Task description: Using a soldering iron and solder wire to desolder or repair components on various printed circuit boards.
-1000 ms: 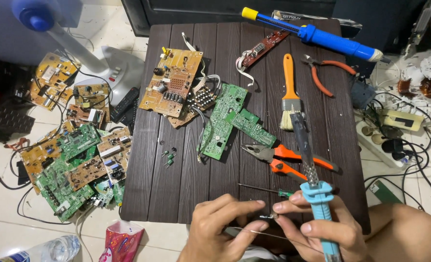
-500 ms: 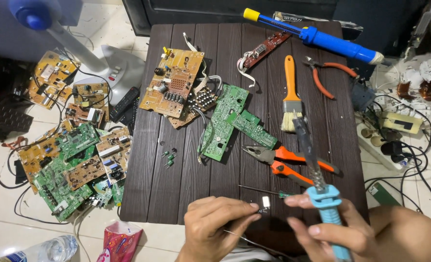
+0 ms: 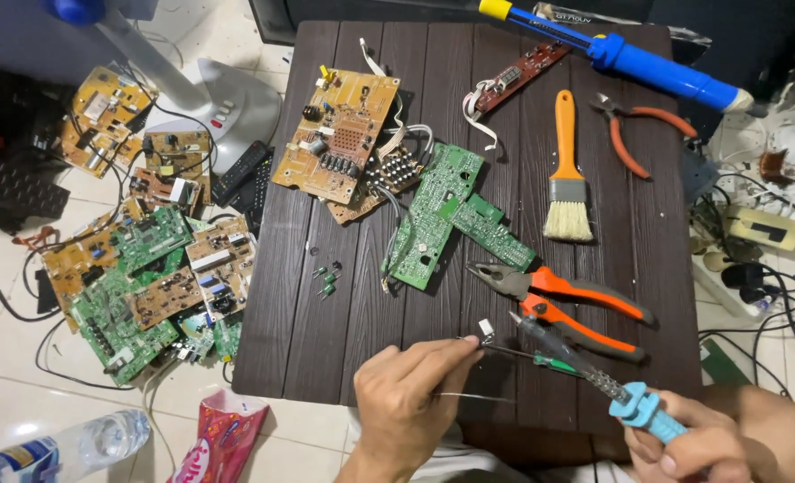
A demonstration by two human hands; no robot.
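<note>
Sitting low in front is a dark brown slat table (image 3: 326, 295) on a white tile floor (image 3: 22, 358). Left hand (image 3: 411, 398) pinches a thin solder wire (image 3: 469, 396) w/ curled fingers, tips near a small white part (image 3: 485, 328) on the table's front edge. Right hand (image 3: 697, 447) is clenched round a soldering iron w/ light blue handle (image 3: 634, 410); its tip points at that white part, just beside it. Orange pliers (image 3: 563, 300) lie right behind. Green board (image 3: 433, 215) sits mid table, tan board (image 3: 337, 134) further back, brush (image 3: 567, 174) & blue pump tool (image 3: 634, 58) at the back right. Lots more boards (image 3: 138, 259) are piled on the floor at left, near a white fan base (image 3: 228, 103), a water bottle (image 3: 58, 452) & a pink snack bag (image 3: 223, 443).
</note>
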